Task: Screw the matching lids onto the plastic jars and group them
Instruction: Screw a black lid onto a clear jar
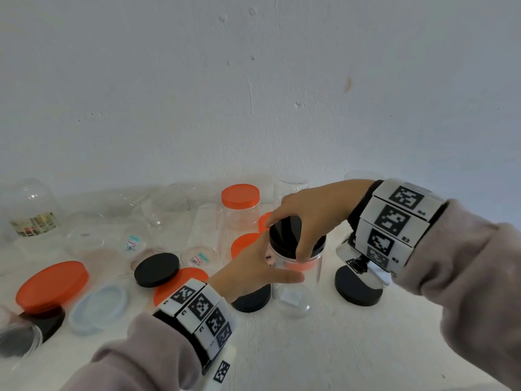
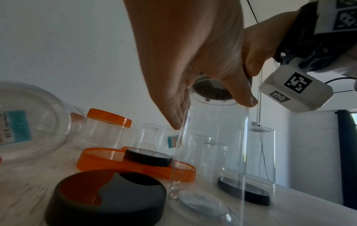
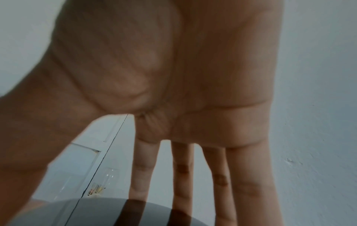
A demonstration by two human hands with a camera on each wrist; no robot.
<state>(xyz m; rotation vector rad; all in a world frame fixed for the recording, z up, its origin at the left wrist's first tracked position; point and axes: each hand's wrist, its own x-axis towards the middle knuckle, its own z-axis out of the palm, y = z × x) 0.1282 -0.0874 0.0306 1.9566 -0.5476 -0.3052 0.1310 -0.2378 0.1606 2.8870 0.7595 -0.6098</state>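
Note:
A tall clear jar [image 1: 313, 270] stands upright at the middle of the white table [image 1: 310, 348]. A black lid [image 1: 320, 244] sits on its mouth. My right hand [image 1: 287, 241] comes down from above and grips the lid's rim between thumb and fingers. My left hand [image 1: 279, 261] grips the jar body just under the lid, thumb in front and fingers behind. In the left wrist view the jar [image 2: 212, 145] fills the middle, with the lid [image 2: 210, 90] seen from below through the wall. In the right wrist view my fingers [image 3: 142, 175] reach down to the glossy lid top [image 3: 96, 214].
A jar with an orange lid [image 1: 240, 204] stands behind. Loose black lids [image 1: 157, 269] [image 1: 358, 289] [image 1: 251, 300], a big orange lid [image 1: 52, 285] and a clear lid [image 1: 98, 306] lie around. Several empty clear jars [image 1: 31, 210] lie by the wall at the back left.

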